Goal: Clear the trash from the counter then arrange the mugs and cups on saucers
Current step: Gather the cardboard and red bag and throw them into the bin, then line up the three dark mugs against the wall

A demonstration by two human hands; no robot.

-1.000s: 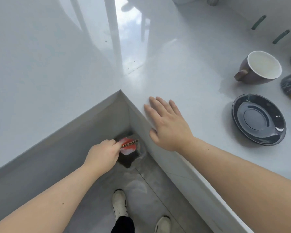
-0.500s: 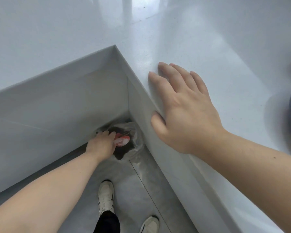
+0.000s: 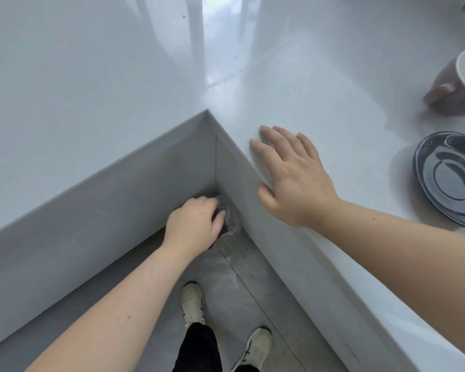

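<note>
As we look down from the head camera, we see a glossy white L-shaped stone counter (image 3: 320, 84) wrapping around an inner corner, with grey floor tiles (image 3: 242, 285) below. Our right hand (image 3: 297, 181) lies flat on the counter at its edge, fingers spread and holding nothing, the thumb hooked over the rim. Our left hand (image 3: 195, 226) reaches down into the corner under the counter, over a dark bin lined with a clear plastic bag (image 3: 230, 221). Its fingers are curled loosely; we cannot tell whether they hold anything, since the hand covers the bin's mouth. No trash shows on the visible counter. At the far right, a brown ceramic mug with a white inside (image 3: 459, 84) lies tilted on the counter, cut off by the frame. Nearer to us, apart from the mug, sits a glossy black round saucer (image 3: 451, 178) with nothing on it. At the bottom we see two pale sneakers (image 3: 192, 304) and black trouser legs (image 3: 199, 347).
</note>
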